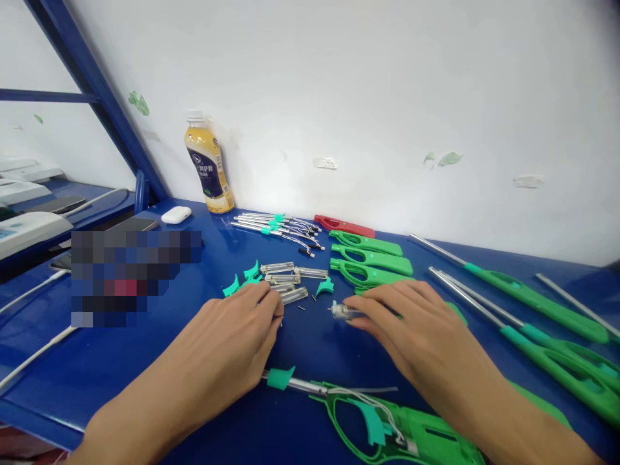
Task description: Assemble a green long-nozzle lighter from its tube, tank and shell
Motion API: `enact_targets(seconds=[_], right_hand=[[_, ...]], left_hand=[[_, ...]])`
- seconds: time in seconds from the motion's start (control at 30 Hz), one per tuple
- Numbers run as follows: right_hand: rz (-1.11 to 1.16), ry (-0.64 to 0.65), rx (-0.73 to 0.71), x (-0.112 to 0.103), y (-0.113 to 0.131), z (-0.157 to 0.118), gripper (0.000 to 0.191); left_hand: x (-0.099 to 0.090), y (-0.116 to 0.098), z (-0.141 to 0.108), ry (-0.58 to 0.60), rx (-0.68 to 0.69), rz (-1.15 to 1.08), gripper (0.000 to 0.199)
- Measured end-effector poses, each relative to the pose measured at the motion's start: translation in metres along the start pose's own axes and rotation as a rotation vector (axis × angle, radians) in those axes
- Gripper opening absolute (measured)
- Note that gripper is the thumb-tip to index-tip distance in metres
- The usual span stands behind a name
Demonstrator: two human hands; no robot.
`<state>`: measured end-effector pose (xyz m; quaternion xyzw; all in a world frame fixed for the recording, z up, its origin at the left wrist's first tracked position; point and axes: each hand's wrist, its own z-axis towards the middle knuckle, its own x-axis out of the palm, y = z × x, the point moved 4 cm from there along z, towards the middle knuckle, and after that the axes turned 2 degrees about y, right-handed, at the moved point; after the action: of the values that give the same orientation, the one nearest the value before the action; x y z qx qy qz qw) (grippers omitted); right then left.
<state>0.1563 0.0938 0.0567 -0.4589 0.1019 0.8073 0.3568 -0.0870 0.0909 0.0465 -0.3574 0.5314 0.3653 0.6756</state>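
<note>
Head view, taken with twelve o'clock at the top, shows both hands over a blue tabletop (pixel 320 352). At four o'clock, the right hand (pixel 411 323) pinches a clear tube (pixel 341 311) with a white fitting, its tip towards nine. At half past seven, the left hand (pixel 237 329) is curled narrow beside the loose clear tubes (pixel 294 296); whether it grips anything cannot be told. At five o'clock lies an opened green casing (pixel 443 436) with a metal rod (pixel 303 385), white wires and a teal trigger (pixel 372 423) in place, so this piece looks partly built, with no clear tube visible inside. At half past three, long green lighters (pixel 537 303) with rods look finished or nearly so. Loose parts suggest more remains: wired rods (pixel 256 227) at nine, teal pieces (pixel 325 287) and small pins (pixel 301 307) around six to eight, green casings (pixel 382 244) and a red casing (pixel 349 226) at three. For moving, blue surface shows between the hands at six; the white wall (pixel 387 97) bounds the far edge at twelve, a yellow bottle (pixel 207 168) stands against it at ten, and the near table edge runs at eight.
</note>
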Motion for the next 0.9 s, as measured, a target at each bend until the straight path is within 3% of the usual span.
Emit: enact_targets(seconds=[0.17,0.37,0.47,0.9], right_hand=[[0.089,-0.029,0.004,0.003,0.005,-0.002,0.007],[0.198,-0.062,-0.037,0.0,0.013,-0.004,0.01],[0.215,-0.08,-0.051,-0.004,0.016,-0.002,0.012],[0.223,-0.117,-0.057,-0.008,0.021,0.0,0.012]], left_hand=[[-0.009,-0.008,-0.007,-0.115,0.018,-0.087,0.023],[-0.023,-0.036,-0.011,-0.286,0.101,-0.447,0.019],[-0.027,-0.042,-0.007,-0.353,0.113,-0.498,0.021],[-0.026,-0.043,-0.006,-0.371,0.1,-0.568,0.024]])
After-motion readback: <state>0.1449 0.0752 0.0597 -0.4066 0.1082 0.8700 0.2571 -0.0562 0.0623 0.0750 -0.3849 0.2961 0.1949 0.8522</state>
